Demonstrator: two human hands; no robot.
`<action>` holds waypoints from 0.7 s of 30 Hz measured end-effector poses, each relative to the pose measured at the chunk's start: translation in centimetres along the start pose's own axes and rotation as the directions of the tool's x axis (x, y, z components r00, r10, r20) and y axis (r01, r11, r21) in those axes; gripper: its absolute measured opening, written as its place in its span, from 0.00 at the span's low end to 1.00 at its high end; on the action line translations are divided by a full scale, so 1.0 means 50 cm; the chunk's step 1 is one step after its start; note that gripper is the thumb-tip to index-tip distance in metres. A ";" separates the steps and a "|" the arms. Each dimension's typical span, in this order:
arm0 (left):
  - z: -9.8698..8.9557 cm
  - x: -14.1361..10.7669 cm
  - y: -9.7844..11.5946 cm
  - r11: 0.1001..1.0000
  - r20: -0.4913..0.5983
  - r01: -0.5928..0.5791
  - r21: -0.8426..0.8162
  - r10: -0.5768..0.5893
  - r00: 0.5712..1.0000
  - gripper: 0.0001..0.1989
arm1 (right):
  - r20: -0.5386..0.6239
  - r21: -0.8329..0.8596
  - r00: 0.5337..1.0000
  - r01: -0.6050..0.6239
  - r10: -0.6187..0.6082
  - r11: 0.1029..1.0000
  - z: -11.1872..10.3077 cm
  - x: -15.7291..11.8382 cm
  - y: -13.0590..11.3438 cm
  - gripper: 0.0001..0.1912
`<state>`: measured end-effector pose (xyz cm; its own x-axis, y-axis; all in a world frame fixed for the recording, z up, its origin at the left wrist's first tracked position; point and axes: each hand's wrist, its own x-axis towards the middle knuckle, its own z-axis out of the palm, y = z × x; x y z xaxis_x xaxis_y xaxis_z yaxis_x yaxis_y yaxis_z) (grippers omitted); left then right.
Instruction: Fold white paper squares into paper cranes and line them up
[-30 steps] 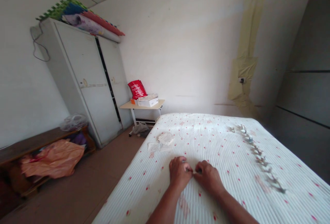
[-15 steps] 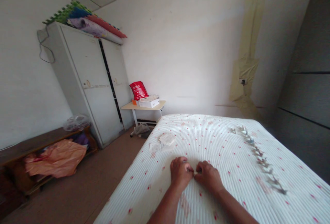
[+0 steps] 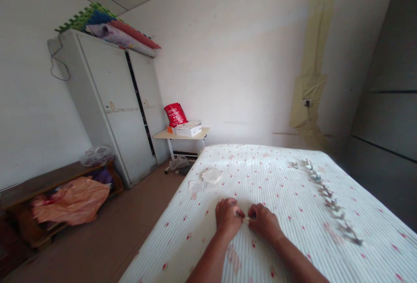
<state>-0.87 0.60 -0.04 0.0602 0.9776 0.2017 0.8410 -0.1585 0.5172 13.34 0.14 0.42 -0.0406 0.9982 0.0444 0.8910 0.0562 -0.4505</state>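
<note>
Low over the white, red-spotted bed cover point(image 3: 247, 248), my left hand point(image 3: 228, 218) and my right hand point(image 3: 264, 221) face each other with fingers curled and thumbs pinched. Between their fingertips is a small pale piece of paper point(image 3: 246, 219), mostly hidden by the fingers. Beyond my left hand lie several thin sheets of paper point(image 3: 211, 175), some with faint print. Off to the right of my right hand, a row of small folded paper figures point(image 3: 332, 204) runs along the bed; their exact shape is blurred.
A small table point(image 3: 163, 134) with a red bag point(image 3: 176, 114) and a white box point(image 3: 189, 131) stands by the wall. At left are a grey metal cabinet point(image 3: 110, 87) topped with rolled mats point(image 3: 120, 35), and a low wooden bench point(image 3: 58, 174) with an orange plastic bag point(image 3: 73, 200).
My hands have moved slightly apart, and a little of the pale paper now shows between the fingertips. Everything else stays where it was.
</note>
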 end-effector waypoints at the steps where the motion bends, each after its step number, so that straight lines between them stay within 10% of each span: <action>1: 0.001 0.000 -0.001 1.000 -0.003 0.000 0.001 0.000 1.000 0.07 | -0.001 0.001 1.000 0.001 -0.001 1.000 0.000 0.000 0.001 0.09; 21: -0.002 -0.004 0.004 1.000 0.013 0.005 0.008 -0.005 1.000 0.09 | -0.023 0.001 1.000 0.017 -0.017 1.000 0.000 -0.006 -0.002 0.08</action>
<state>-0.75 0.38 0.10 0.0630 0.9800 0.1887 0.8454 -0.1529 0.5118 13.28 -0.15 0.42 -0.0454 0.9963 0.0726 0.8898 0.0734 -0.4505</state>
